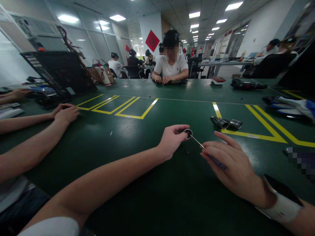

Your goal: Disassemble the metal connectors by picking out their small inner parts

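Between the thumb and fingers of my left hand (172,139) is a small round metal part (188,132) with a dark inside, its open end turned towards me. My right hand (231,167) is closed on a thin screwdriver (216,161) with a purplish handle; the index finger is stretched out. The screwdriver's shaft reaches to the mouth of the round part, and its tip is hidden inside. A tiny dark piece (187,152) lies on the green table just below my left fingers. Two dark metal cylindrical parts (226,123) lie beyond my right hand.
Yellow tape (256,135) marks boxes on the green table (137,137). A co-worker's hands (66,113) rest at the left, near a black case (59,75). Another person (171,65) sits opposite. A red and white box (218,80) and blue-white gloves (292,106) lie at the right.
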### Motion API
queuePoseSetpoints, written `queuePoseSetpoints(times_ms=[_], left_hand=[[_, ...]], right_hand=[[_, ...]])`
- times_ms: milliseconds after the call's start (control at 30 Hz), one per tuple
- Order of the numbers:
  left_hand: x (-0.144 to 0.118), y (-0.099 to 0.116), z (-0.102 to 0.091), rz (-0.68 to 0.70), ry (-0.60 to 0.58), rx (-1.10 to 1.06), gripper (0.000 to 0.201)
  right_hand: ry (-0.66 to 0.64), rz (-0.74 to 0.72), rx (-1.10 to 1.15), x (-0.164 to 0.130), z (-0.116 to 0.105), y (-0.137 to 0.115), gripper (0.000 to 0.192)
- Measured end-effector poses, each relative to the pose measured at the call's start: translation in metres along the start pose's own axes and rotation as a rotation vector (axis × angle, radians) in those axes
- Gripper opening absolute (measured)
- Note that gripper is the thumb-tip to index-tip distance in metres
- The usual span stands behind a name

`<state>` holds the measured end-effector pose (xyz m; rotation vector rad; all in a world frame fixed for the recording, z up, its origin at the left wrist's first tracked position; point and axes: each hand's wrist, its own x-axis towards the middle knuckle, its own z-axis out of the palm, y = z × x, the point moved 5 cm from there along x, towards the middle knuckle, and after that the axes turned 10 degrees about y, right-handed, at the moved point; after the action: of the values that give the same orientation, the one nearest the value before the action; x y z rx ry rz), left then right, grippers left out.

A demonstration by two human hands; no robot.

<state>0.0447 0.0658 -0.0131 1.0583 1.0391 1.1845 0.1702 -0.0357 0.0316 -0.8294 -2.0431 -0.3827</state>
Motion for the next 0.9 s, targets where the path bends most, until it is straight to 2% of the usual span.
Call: queuePoseSetpoints(times_ms=[367,700,800,900], left_hand=[[0.000,0.000,0.001,0.083,-0.056,0.067,0.020],[0.002,0.000,0.000,0.091,-0.042,0.085,0.017],[0.005,-0.001,-0.001,0.102,-0.036,0.110,0.017],[0.008,-0.003,-0.004,0.079,-0.014,0.106,0.021]], right_hand=[[-0.033,-0.041,-0.031,-0.002,0.001,-0.001,0.018],[-0.028,-0.033,-0.030,-0.003,0.000,-0.002,0.019],[-0.014,0.064,0.033,-0.002,-0.001,0.000,0.016],[0.077,0.326,0.116,-0.004,-0.005,0.012,0.005]])
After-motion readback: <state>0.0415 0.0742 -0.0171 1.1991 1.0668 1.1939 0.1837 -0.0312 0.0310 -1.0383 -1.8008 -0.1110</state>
